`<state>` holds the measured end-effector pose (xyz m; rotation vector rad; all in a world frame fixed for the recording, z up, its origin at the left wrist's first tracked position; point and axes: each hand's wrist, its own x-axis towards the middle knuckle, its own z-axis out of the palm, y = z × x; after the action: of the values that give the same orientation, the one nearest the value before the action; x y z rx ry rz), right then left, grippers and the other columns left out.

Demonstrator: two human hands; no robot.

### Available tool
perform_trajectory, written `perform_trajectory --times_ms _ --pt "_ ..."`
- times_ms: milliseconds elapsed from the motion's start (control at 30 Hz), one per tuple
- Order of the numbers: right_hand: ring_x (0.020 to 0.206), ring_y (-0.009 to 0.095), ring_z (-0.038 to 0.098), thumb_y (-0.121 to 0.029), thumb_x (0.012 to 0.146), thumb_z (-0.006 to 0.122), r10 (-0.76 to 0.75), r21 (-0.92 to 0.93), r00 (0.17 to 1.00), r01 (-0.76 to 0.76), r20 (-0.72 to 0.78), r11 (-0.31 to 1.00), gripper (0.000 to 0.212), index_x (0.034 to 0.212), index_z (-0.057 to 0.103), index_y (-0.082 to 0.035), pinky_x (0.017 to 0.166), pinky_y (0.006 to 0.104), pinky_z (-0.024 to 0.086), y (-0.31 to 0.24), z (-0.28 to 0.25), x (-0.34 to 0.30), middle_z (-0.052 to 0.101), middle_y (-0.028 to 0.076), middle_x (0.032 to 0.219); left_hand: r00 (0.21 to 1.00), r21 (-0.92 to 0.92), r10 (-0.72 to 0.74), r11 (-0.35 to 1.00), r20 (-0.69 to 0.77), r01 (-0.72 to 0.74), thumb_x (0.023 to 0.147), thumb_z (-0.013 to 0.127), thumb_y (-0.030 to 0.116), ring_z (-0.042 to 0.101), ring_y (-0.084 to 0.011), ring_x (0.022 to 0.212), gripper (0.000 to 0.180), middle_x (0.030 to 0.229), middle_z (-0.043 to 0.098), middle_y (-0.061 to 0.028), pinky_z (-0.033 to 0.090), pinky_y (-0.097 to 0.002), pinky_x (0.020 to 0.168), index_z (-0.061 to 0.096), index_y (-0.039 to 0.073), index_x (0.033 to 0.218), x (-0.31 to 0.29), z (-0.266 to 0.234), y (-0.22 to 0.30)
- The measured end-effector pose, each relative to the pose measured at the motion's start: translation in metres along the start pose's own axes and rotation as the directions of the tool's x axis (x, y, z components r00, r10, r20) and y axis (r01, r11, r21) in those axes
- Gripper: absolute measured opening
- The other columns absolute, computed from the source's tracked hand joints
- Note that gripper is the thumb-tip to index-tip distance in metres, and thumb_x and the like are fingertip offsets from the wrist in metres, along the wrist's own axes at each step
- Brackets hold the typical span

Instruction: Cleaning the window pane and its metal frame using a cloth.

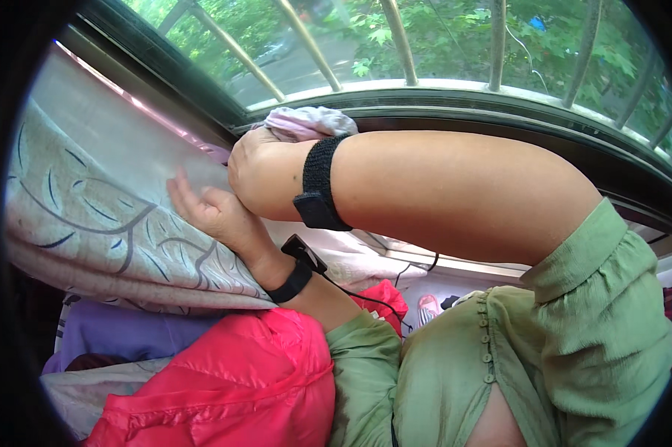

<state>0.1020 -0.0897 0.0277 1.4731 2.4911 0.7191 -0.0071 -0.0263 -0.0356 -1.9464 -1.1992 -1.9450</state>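
Note:
My right arm reaches across from the right, and my right hand (252,160) is closed round a crumpled, pale pinkish-grey cloth (311,124) at the dark window frame (202,89). The cloth bulges out past the back of the hand, which hides most of the fingers. Below it and to the left, my left hand (211,211) has its fingers stretched out and holds nothing. Its fingertips are close to the upper edge of a patterned curtain (120,223); whether they touch it I cannot tell. Each wrist wears a black strap.
Metal bars (399,41) stand outside the window glass, with green leaves beyond. At lower left a bright pink padded jacket (231,380) lies beside purple fabric (142,328). A black cable (365,298) runs from the left wrist. A pink shoe (428,309) shows below.

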Motion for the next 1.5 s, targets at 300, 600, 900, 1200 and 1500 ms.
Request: perform_trajectory --times_ms 300,600,900,1200,1500 --pt "0.088 0.03 0.068 -0.017 0.078 0.066 -0.048 0.213 0.997 0.061 -0.066 0.975 0.029 0.099 0.072 0.002 0.069 0.039 0.055 0.006 -0.009 -0.038 0.07 0.018 0.097 0.999 -0.027 0.018 0.999 -0.03 -0.018 0.087 0.036 -0.003 0.043 -0.0405 0.131 0.046 0.141 0.042 -0.0296 0.036 -0.0445 0.109 0.056 -0.004 0.128 -0.002 -0.009 0.008" --pt "0.077 0.025 0.063 -0.017 0.075 0.062 0.083 0.085 0.924 -0.054 -0.375 0.995 0.022 0.087 0.062 0.002 0.069 0.0339 0.05 0.006 0.01 -0.145 0.063 0.013 0.082 0.998 -0.014 0.035 0.999 -0.056 -0.036 0.085 0.043 0.001 0.046 -0.0387 0.129 0.044 0.14 0.046 -0.0276 0.035 -0.0431 0.108 0.06 -0.001 0.126 -0.003 -0.006 0.012" --pt "0.069 0.032 0.061 -0.005 0.08 0.056 0.307 0.339 0.934 -0.233 -0.182 0.912 0.013 0.089 0.057 0.004 0.065 0.041 0.047 0.013 -0.028 -0.241 0.057 0.013 0.067 0.996 0.032 0.061 0.998 -0.058 -0.059 0.086 0.042 0.001 0.047 -0.0387 0.128 0.043 0.138 0.048 -0.0274 0.036 -0.0425 0.107 0.06 -0.001 0.125 -0.002 -0.007 0.006" --pt "0.072 0.028 0.063 -0.006 0.078 0.06 0.44 0.181 0.844 -0.505 0.306 0.844 0.006 0.083 0.06 -0.003 0.065 0.04 0.049 0.017 -0.057 -0.258 0.059 0.01 0.07 0.996 0.039 0.055 0.998 -0.075 -0.052 0.085 0.041 0.0 0.048 -0.0379 0.127 0.044 0.136 0.05 -0.027 0.036 -0.0419 0.108 0.06 -0.003 0.125 -0.001 -0.008 0.003" --pt "0.083 0.024 0.068 -0.022 0.083 0.056 0.235 0.31 0.927 -0.14 -0.293 0.94 0.02 0.088 0.067 -0.006 0.072 0.0394 0.053 -0.008 -0.058 -0.069 0.069 0.01 0.089 0.993 -0.114 0.105 0.987 -0.051 -0.11 0.087 0.037 -0.002 0.047 -0.0354 0.127 0.045 0.138 0.045 -0.0273 0.039 -0.0429 0.105 0.057 -0.004 0.128 0.003 -0.007 -0.007"
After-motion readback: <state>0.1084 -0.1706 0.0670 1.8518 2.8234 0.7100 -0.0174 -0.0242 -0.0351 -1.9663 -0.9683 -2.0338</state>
